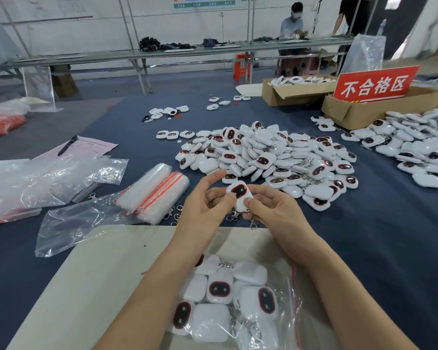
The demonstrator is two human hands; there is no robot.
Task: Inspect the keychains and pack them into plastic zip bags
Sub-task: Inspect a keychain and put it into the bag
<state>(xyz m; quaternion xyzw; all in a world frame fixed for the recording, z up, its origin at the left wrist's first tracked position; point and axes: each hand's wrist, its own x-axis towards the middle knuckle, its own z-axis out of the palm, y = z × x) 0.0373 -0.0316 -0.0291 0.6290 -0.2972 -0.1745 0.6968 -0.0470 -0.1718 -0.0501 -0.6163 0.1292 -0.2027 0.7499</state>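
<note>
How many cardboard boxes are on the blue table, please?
2. One cardboard box, far right, holds keychains; the other box sits nearer, carrying the red sign. More may lie off-frame.

You are in a factory packing workshop. On your blue table [364, 236]: heap of identical white keychains [268, 157]; bundled zip bags [154, 190]; cardboard boxes [293, 93], one holding a red sign [374, 84]. Behind: long metal-framed bench [162, 53] strewn with parts, a person [292, 24] seated at it.

You are holding one keychain [239, 195] just behind the filled zip bag [292, 294] lying nearest you; the pile [276, 157] is sitting farther back, the bag stack [154, 193] lying left, boxes [288, 95] far right.
</note>
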